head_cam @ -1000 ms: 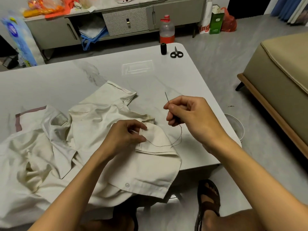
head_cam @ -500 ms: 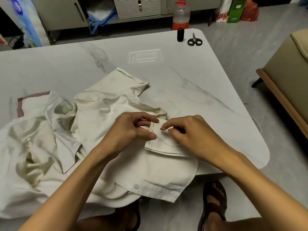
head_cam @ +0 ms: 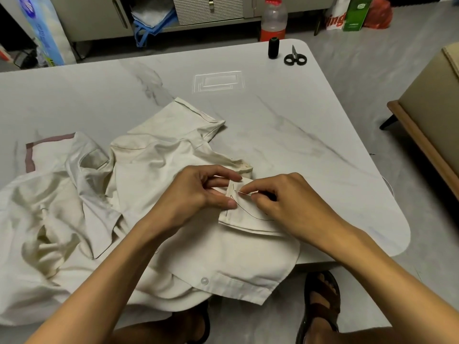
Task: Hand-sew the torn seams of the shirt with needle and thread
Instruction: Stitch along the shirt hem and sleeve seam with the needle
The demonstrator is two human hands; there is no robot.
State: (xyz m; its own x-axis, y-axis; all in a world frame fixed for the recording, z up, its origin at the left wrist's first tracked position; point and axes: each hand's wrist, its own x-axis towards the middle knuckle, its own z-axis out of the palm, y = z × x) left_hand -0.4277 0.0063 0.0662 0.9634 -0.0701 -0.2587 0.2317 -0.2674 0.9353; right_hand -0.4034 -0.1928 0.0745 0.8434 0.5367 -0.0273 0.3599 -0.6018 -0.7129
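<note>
While we've got the cream shirt [head_cam: 149, 175] crumpled over the near left of the marble-look tabletop [head_cam: 285, 115], its buttoned hem hanging off the near edge, both hands meet at a small folded flap on its right side. Our left hand [head_cam: 198, 192] has a narrow grip, thumb and fingers pinching the edge of that flap. Our right hand [head_cam: 285, 202] pinches the needle [head_cam: 244, 193] between fingertips, the point lying against the fold right beside the left thumb. The dark thread [head_cam: 250, 212] curves down across the flap and under the right hand. At the far right corner of the tabletop a black thread spool [head_cam: 273, 47] stands upright with small black scissors [head_cam: 295, 58] just beside it. As for containers: on the floor behind, a clear bottle [head_cam: 274, 19] with a red cap shows red only in its lower part, liquid or label we can't tell. The open cabinet [head_cam: 99, 18] compartment holds a blue-handled bag [head_cam: 151, 23] stuffed with something white. A green box [head_cam: 356, 12] stands against a red plastic bag [head_cam: 378, 13]; what's inside either, no idea.
</note>
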